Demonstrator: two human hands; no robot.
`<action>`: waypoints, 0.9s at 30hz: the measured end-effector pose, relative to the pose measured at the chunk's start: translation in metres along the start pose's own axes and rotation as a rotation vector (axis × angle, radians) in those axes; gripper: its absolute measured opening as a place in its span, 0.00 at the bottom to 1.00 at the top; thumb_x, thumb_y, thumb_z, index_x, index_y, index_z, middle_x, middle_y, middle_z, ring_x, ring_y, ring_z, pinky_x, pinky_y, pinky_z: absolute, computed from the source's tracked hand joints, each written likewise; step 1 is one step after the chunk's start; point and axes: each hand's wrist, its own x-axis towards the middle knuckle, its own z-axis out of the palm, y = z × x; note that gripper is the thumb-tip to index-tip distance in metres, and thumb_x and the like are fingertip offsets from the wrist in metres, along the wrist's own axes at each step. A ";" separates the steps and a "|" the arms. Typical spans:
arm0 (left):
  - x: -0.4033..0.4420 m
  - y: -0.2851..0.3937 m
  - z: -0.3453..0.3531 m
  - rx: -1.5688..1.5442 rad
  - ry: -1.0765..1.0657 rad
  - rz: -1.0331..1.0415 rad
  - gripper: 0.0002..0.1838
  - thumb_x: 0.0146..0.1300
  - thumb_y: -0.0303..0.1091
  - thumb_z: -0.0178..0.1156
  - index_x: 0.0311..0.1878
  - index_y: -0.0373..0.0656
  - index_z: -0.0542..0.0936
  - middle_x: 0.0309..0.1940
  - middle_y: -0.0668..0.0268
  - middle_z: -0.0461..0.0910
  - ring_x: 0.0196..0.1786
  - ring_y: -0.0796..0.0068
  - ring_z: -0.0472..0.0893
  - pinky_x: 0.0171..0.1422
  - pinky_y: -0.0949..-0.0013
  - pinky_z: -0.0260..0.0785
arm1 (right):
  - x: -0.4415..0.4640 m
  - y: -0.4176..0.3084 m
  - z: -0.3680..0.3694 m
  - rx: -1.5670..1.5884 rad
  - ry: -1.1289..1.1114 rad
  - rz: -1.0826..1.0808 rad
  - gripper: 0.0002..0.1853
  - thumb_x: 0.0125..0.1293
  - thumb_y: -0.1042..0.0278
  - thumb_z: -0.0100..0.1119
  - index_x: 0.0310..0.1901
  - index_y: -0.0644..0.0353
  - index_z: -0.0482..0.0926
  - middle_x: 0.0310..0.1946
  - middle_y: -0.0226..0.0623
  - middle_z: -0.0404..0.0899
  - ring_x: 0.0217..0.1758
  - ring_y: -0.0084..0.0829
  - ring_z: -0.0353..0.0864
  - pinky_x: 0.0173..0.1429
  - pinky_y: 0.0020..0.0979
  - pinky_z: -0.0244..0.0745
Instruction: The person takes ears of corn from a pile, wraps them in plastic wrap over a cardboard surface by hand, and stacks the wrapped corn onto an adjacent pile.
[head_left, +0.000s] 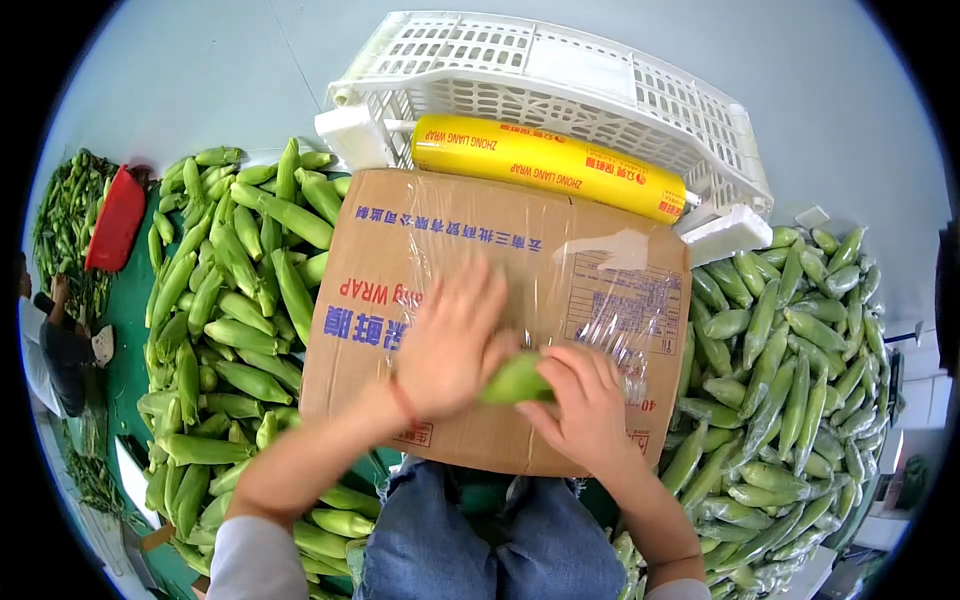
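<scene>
A green ear of corn in its husk [514, 379] is held over the cardboard box [500, 445], tilted, with my right hand [585, 400] closed around its right end. My left hand [452, 335] is stretched flat above the box top, its fingers extended and smeared by motion. The thumb side of that hand is close to the corn's left end; whether they touch I cannot tell. Clear plastic film [610, 320] covers part of the box top and catches the light. Behind the box lies a yellow roll of wrap [545, 165] between two white blocks.
Unwrapped corn ears [235, 320] are piled to the left, and film-wrapped ears [790, 380] to the right. A white plastic crate [590, 70] stands behind the roll. At far left are a red scoop-like container [116, 220] and another person [55, 345].
</scene>
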 end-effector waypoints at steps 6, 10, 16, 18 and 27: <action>0.142 -0.052 0.002 0.093 -0.376 0.207 0.44 0.54 0.44 0.68 0.66 0.22 0.61 0.70 0.38 0.57 0.73 0.47 0.60 0.74 0.61 0.59 | 0.065 0.049 0.017 -0.123 -0.061 -0.127 0.32 0.45 0.49 0.73 0.49 0.59 0.75 0.37 0.40 0.78 0.41 0.42 0.79 0.47 0.41 0.75; 0.138 -0.041 0.002 0.112 -0.526 0.196 0.47 0.49 0.43 0.72 0.65 0.22 0.62 0.70 0.39 0.56 0.72 0.47 0.62 0.73 0.62 0.61 | 0.046 0.033 0.007 -0.015 -0.169 -0.131 0.30 0.43 0.50 0.73 0.46 0.58 0.74 0.33 0.38 0.78 0.36 0.39 0.80 0.37 0.37 0.77; 0.125 -0.046 -0.005 -0.147 -0.304 0.167 0.39 0.54 0.41 0.69 0.66 0.33 0.67 0.71 0.44 0.60 0.71 0.51 0.65 0.73 0.61 0.61 | -0.035 -0.029 -0.052 0.352 -0.992 -0.072 0.32 0.52 0.42 0.66 0.49 0.60 0.74 0.34 0.43 0.81 0.37 0.43 0.83 0.42 0.38 0.79; 0.092 -0.039 -0.014 -0.377 0.039 0.156 0.34 0.57 0.40 0.66 0.65 0.39 0.71 0.69 0.47 0.64 0.71 0.51 0.65 0.73 0.59 0.59 | -0.063 -0.018 -0.044 0.606 -0.570 0.122 0.35 0.59 0.43 0.63 0.60 0.61 0.70 0.39 0.44 0.82 0.39 0.42 0.83 0.42 0.38 0.80; 0.013 0.041 -0.030 -2.443 0.175 -0.206 0.26 0.62 0.32 0.55 0.65 0.50 0.69 0.57 0.47 0.73 0.57 0.50 0.77 0.59 0.51 0.73 | -0.030 -0.040 0.010 2.805 -0.785 0.828 0.46 0.66 0.23 0.25 0.40 0.68 0.74 0.27 0.43 0.75 0.20 0.28 0.74 0.18 0.27 0.69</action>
